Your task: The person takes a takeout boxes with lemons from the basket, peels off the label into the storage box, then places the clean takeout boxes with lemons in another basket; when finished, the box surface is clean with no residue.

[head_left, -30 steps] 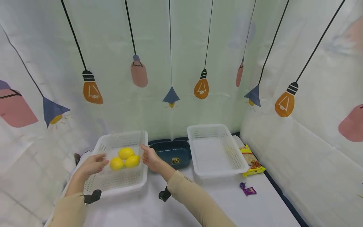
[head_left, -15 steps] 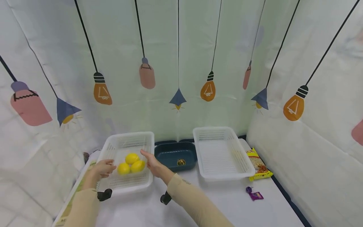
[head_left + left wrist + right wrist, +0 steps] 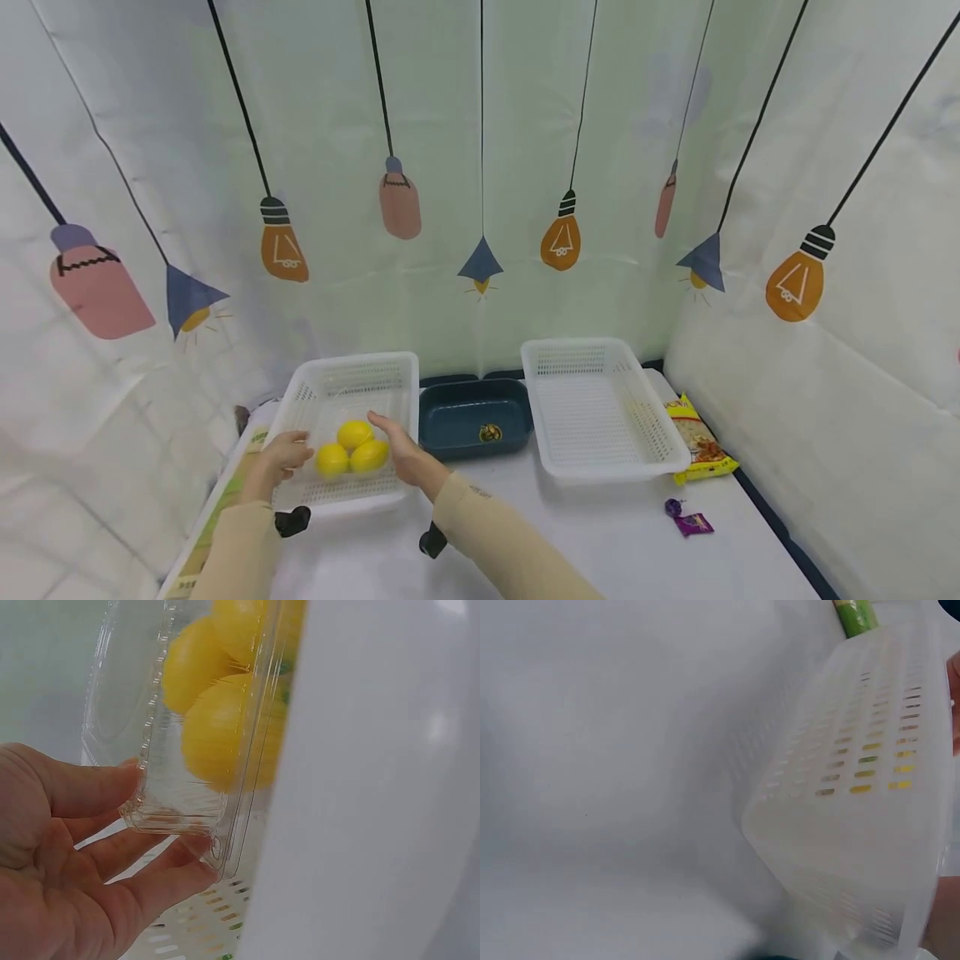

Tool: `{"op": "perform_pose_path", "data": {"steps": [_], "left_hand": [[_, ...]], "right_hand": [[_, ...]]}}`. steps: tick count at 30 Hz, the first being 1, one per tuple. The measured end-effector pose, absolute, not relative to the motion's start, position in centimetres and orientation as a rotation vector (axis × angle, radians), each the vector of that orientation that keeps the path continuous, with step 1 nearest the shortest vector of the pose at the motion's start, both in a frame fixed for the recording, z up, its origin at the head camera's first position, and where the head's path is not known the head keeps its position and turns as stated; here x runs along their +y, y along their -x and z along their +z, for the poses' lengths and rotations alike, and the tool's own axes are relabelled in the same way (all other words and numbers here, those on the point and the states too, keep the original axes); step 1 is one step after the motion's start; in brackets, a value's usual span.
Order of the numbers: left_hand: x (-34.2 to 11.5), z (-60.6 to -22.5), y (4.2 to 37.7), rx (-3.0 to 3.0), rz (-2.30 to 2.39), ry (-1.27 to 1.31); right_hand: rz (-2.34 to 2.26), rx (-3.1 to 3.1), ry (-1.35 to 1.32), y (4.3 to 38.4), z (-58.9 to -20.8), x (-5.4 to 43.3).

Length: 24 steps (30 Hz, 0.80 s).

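Note:
Three yellow lemons [image 3: 351, 447] lie in a clear plastic clamshell box [image 3: 180, 780], within the left white slotted basket [image 3: 411, 367]. My left hand [image 3: 285, 458] holds one end of the box. In the left wrist view its thumb [image 3: 105, 787] lies along the near edge, and its fingers curl under the corner. My right hand [image 3: 405, 454] grips the other end, thumb raised and the other fingers mostly hidden. In the right wrist view the basket's wall [image 3: 832, 847] fills the right half, with yellow showing through its slots; only slivers of skin appear there.
A dark teal dish [image 3: 450, 417] with a small gold item [image 3: 490, 432] stands beside the basket. A second white basket [image 3: 558, 467] is further right. Beyond it are a yellow snack packet [image 3: 701, 442] and small purple wrapped sweets [image 3: 693, 524]. A green packet [image 3: 855, 615] shows behind the left basket's wall.
Both hands have brought the clamshell box lower and slightly nearer in the left basket. The head view has turned a little left, so everything sits further right in it.

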<state>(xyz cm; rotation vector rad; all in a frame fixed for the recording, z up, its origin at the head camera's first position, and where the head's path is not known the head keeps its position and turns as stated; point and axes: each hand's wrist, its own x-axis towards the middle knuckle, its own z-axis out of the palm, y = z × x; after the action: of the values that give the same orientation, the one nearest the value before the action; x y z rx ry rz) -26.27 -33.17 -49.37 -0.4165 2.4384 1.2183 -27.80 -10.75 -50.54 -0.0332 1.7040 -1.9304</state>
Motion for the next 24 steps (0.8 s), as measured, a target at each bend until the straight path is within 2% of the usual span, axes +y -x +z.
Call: {"op": "perform_pose_path", "data": {"steps": [6,13,24], "left_hand": [[-32.9,-50.0,27.0,2.468,1.172,0.427],[-33.0,-50.1,27.5,2.546,1.084,0.428],[-32.4,-49.3,26.0,2.791,0.811,0.354]], "right_hand": [[-1.938,1.709,0.014,27.6,-50.2,-10.5],[-1.938,1.71,0.126,27.4,-48.9,-9.6],[-1.909,1.839,0.318,25.9,-48.9,-7.6]]}}
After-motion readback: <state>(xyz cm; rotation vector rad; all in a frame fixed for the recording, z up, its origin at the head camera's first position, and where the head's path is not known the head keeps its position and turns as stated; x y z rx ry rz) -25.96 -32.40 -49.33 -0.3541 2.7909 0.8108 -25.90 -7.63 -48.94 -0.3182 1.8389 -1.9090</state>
